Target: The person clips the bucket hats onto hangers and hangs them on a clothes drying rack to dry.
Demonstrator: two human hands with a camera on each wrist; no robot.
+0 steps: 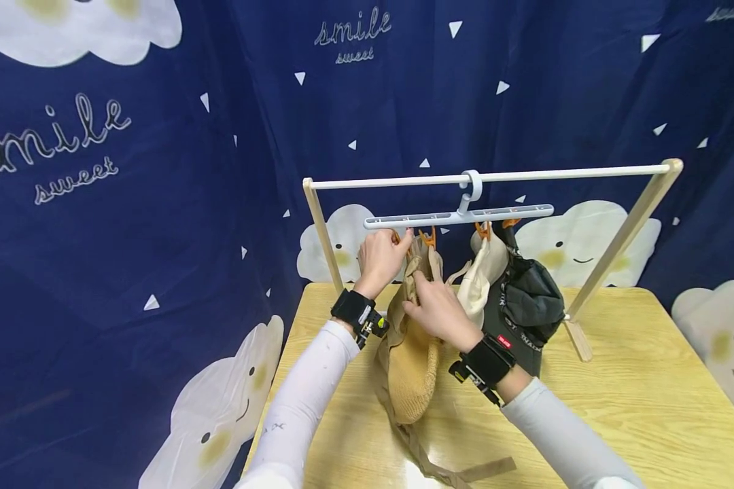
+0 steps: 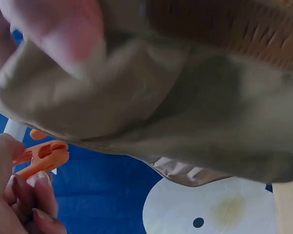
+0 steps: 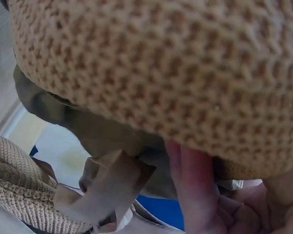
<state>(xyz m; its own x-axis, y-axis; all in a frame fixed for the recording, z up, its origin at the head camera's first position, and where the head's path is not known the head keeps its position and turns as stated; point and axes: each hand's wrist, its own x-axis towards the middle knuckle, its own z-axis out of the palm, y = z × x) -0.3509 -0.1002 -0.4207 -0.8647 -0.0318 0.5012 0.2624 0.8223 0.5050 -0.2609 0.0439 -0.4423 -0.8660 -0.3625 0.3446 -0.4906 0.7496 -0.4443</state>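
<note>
A tan sun hat [image 1: 412, 380] with a knitted crown [image 3: 161, 73], a smooth khaki brim [image 2: 136, 97] and long tie straps hangs below a pale hanger [image 1: 459, 217]. My left hand [image 1: 382, 261] is up at the hanger's left part, pinching an orange clip [image 2: 46, 156] beside the brim edge. My right hand [image 1: 440, 309] grips the gathered hat just below, its fingers [image 3: 195, 180] tucked in under the knit. Another orange clip [image 1: 428, 238] sits on the hanger just right of the left hand. Part of the hat's top is hidden behind my hands.
The hanger hooks over the white rod [image 1: 544, 175] of a small wooden rack. On its right side hang a cream hat [image 1: 480, 278] and a black cap [image 1: 522, 305], close to my right hand. A wooden table [image 1: 636, 407] lies beneath; a blue curtain [image 1: 159, 272] stands behind.
</note>
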